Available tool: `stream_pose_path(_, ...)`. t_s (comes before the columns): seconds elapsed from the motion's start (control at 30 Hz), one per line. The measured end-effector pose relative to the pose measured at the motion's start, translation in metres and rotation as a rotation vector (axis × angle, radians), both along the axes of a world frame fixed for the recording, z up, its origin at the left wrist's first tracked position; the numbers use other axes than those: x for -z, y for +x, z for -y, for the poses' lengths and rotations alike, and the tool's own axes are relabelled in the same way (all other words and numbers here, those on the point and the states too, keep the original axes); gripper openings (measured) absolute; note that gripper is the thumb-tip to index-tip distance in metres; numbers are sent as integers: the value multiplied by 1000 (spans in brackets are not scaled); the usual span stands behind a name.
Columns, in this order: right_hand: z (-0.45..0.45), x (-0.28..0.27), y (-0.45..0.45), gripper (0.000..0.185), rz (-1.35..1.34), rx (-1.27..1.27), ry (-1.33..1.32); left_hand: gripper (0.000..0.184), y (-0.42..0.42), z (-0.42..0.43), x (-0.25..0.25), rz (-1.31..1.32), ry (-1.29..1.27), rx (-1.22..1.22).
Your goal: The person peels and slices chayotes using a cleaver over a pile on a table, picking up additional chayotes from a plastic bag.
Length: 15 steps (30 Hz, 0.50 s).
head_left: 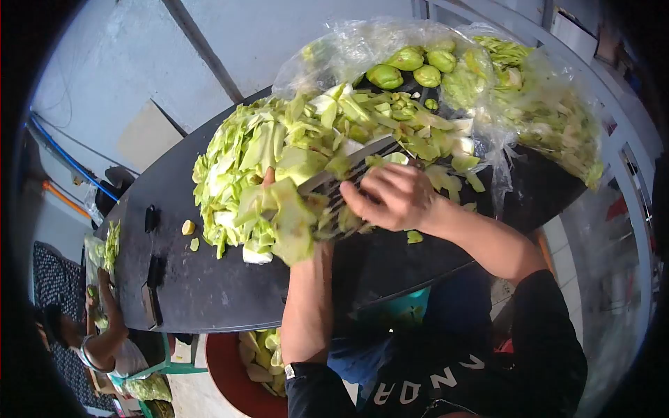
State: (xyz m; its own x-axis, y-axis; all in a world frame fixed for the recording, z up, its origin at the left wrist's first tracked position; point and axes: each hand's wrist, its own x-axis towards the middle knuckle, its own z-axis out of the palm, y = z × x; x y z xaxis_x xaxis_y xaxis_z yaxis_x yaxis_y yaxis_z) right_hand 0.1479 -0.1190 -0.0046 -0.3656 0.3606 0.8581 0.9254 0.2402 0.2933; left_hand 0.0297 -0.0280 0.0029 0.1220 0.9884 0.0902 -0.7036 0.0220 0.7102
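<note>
Right hand [394,198] closed in a fist, fingers curled, thumb lying toward the left; grips a metal blade [313,182], its handle out of sight in the palm. Blade looks streaky, so can't read its exact type from where I stand. Left hand [269,177] mostly buried: one finger pokes up past the greens, wrist comes in from below. Can't tell if it's spread or pinching. Pale-green chayote slices [291,223] sit right over it, just beside the blade, above the table.

Behind both hands: big heap of cut chayote [240,146] on the black table [223,296]. Past that, whole chayotes [385,76] by clear plastic sheeting [334,52], plus a clear bag [564,129] stuffed with cut greens toward the right end. Left of the heap: small yellowish piece [188,227] and a black object [151,218] near the edge. Below the table, red tub [226,376] with pale chunks [261,359] inside. Far left, seated co-worker [115,345], one arm at the table edge by more greens.
</note>
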Motion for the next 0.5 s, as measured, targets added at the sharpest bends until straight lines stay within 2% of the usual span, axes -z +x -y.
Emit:
stream_pose_path(0.03,-2,2,-4,40,32,-1,18,49,1,-2,-2,-32,-27,-51)
stream_pose_path(0.07,-3,1,-10,39,4,-11,16,49,-1,-6,-1,34,-54,24)
stream_pose_path(0.1,-4,1,-12,39,11,4,8,49,-4,-15,3,150,-87,234)
stream_pose_path(0.17,-5,2,-13,39,19,17,-2,49,-6,-33,22,285,-67,481)
stream_pose_path(0.27,-9,5,-6,39,21,39,5,50,-3,-51,46,388,-45,611)
stream_pose_path(0.33,-15,12,8,16,-134,124,-23,50,-4,-56,47,419,-110,607)
stream_pose_path(0.37,-17,11,19,16,-279,157,-212,55,-1,-22,-9,280,-233,414)
stream_pose_path(0.5,-11,15,32,24,-340,102,-149,53,-6,-24,-13,292,-179,428)
